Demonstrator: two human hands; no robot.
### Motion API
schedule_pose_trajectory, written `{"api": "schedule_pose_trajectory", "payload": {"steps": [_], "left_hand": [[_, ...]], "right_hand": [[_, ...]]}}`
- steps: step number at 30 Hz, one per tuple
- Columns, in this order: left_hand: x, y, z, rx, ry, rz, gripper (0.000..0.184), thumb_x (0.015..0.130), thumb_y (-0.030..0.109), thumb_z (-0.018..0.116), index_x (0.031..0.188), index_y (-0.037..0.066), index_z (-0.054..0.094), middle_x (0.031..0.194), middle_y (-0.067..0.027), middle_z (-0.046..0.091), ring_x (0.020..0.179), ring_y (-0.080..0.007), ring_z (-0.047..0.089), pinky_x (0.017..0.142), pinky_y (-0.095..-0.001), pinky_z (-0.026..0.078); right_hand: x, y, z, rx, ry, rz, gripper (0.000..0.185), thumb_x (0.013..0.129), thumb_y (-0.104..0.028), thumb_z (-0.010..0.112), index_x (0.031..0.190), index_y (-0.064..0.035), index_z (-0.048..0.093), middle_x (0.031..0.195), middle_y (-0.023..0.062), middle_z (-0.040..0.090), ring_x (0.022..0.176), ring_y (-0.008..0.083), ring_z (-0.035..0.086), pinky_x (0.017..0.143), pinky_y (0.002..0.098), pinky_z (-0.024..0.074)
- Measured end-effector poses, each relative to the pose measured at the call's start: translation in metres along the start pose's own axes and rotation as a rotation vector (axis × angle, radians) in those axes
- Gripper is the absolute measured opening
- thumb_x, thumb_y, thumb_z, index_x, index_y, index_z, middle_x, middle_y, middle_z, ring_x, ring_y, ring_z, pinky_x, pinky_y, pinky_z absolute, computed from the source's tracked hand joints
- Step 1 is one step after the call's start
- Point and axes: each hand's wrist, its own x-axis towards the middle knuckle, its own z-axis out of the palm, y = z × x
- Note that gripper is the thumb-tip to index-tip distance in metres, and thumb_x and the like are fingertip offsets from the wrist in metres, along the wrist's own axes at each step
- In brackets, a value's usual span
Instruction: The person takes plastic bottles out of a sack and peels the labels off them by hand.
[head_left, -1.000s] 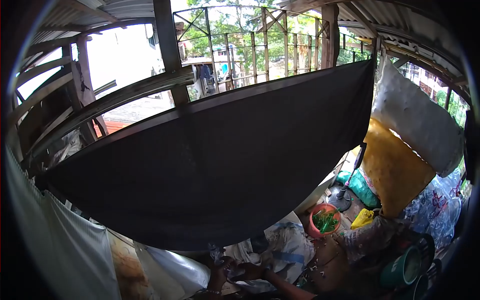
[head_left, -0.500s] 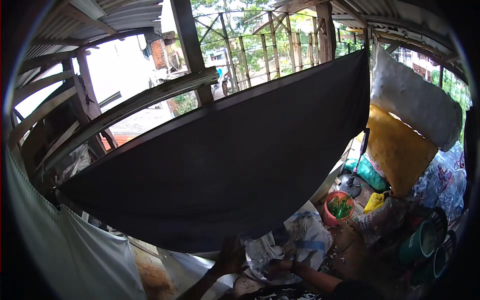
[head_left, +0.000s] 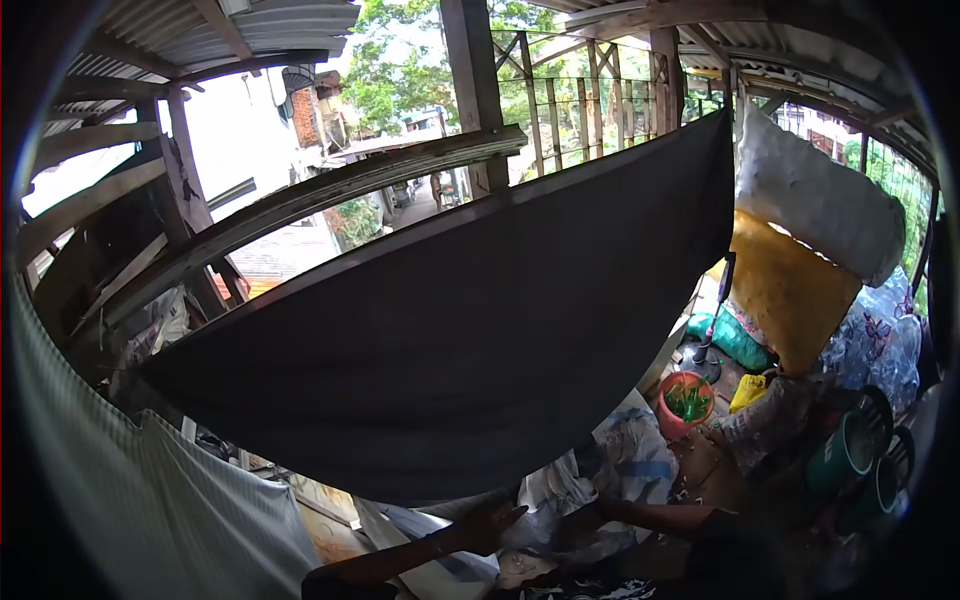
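Note:
My left hand (head_left: 488,528) reaches in from the lower left, below the hem of a hanging dark cloth (head_left: 460,340). Its visible fingers stretch to the right. From the right comes my right hand (head_left: 580,522), dark and smeared, so its fingers cannot be made out. Blurred clear plastic (head_left: 535,532) shows between the two hands; whether either one grips it is unclear. Just beyond them is a crumpled whitish sack (head_left: 640,460) with a blue band. The dark cloth fills the middle of the view and hides what lies behind it.
A pink bucket (head_left: 684,408) holds green pieces, with a yellow bag (head_left: 748,392) beside it. Green tubs (head_left: 840,455) stand at the right. Clear plastic bags (head_left: 875,340) pile behind a yellow foam sheet (head_left: 785,290). A pale striped cloth (head_left: 200,500) hangs at the left.
The view has shifted, so most of the scene sits farther right. My left hand has come down from the cloth's lower edge and its fingers now point right. My right hand stays by the plastic.

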Motion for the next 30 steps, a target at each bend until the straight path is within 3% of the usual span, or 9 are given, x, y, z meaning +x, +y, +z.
{"api": "schedule_pose_trajectory", "payload": {"steps": [5,8,13,14,16,17,21,25,30], "left_hand": [[-0.036,-0.002,0.055,-0.106,-0.389,-0.156,0.077,0.073,0.021,0.064,0.141,-0.001,0.034,0.128,-0.0304,0.042,0.121,-0.0426,0.043,0.102,-0.0481,0.037],[-0.05,-0.009,0.092,-0.021,-0.287,-0.259,0.075,0.074,0.027,0.067,0.138,0.0,0.038,0.128,-0.0281,0.045,0.118,-0.0393,0.047,0.099,-0.0489,0.04],[-0.064,-0.041,0.154,-1.451,-0.347,-0.596,0.05,0.078,0.029,0.069,0.117,0.001,0.056,0.103,-0.0162,0.062,0.088,-0.0237,0.063,0.08,-0.0395,0.051],[-0.061,-0.033,0.149,-1.459,-0.343,-0.586,0.05,0.078,0.029,0.069,0.117,0.001,0.056,0.103,-0.0162,0.062,0.088,-0.0237,0.063,0.08,-0.0395,0.051],[-0.058,-0.011,0.138,-2.301,0.076,-1.046,0.034,0.085,0.024,0.063,0.113,0.004,0.06,0.088,-0.0065,0.063,0.074,-0.0165,0.061,0.069,-0.0318,0.052],[-0.059,-0.007,0.141,-2.309,0.077,-1.045,0.034,0.085,0.024,0.063,0.113,0.004,0.06,0.088,-0.0065,0.063,0.074,-0.0165,0.061,0.069,-0.0318,0.052],[-0.061,0.012,0.14,-2.002,0.196,-0.981,0.029,0.087,0.017,0.057,0.113,0.006,0.058,0.076,0.0011,0.055,0.063,-0.0125,0.055,0.06,-0.0301,0.049],[-0.037,0.041,0.063,-2.784,0.228,-0.595,0.029,0.075,0.006,0.06,0.103,0.006,0.052,0.069,0.0026,0.045,0.054,-0.0097,0.046,0.055,-0.0255,0.042],[-0.006,0.096,-0.02,-3.337,0.104,0.157,0.036,0.061,-0.006,0.06,0.092,0.007,0.045,0.066,0.0027,0.038,0.049,-0.0074,0.039,0.053,-0.0211,0.035]], "right_hand": [[0.014,-0.011,0.006,-0.295,0.016,0.026,0.026,0.078,-0.027,0.062,0.092,-0.0045,0.06,0.088,0.0104,0.062,0.082,0.0245,0.061,0.075,0.0392,0.0479],[0.032,-0.021,0.001,-0.473,0.066,0.022,0.026,0.076,-0.027,0.064,0.089,-0.0048,0.06,0.086,0.0103,0.062,0.081,0.0249,0.06,0.074,0.0395,0.0477],[0.057,-0.027,-0.021,-0.693,0.167,-0.006,0.026,0.073,-0.028,0.067,0.083,-0.0054,0.06,0.083,0.0103,0.06,0.079,0.0257,0.059,0.072,0.0402,0.0473],[0.062,-0.027,-0.025,-0.715,0.179,-0.021,0.026,0.072,-0.028,0.067,0.082,-0.0055,0.06,0.082,0.0103,0.06,0.079,0.0258,0.059,0.071,0.0403,0.0472],[0.069,-0.03,-0.031,-0.723,0.156,-0.039,0.032,0.06,-0.025,0.07,0.085,-0.0076,0.061,0.087,0.012,0.06,0.086,0.0287,0.059,0.075,0.0431,0.0471],[0.07,-0.036,-0.037,-0.735,0.174,-0.098,0.03,0.062,-0.025,0.07,0.085,-0.0083,0.061,0.088,0.0112,0.06,0.086,0.0283,0.059,0.076,0.0423,0.0469],[0.072,-0.071,-0.059,-0.763,0.252,-0.269,0.03,0.059,-0.024,0.068,0.085,-0.0096,0.061,0.087,0.0088,0.06,0.086,0.0269,0.059,0.079,0.0413,0.0459],[0.076,-0.085,-0.071,-0.67,0.535,-0.537,0.031,0.061,-0.024,0.066,0.086,-0.0074,0.06,0.087,0.0083,0.057,0.085,0.0267,0.057,0.078,0.0411,0.0443],[0.068,-0.136,-0.069,-0.362,0.742,-0.479,0.036,0.065,-0.025,0.065,0.093,-0.0035,0.058,0.094,0.0125,0.056,0.092,0.0315,0.055,0.082,0.0448,0.0436]]}}
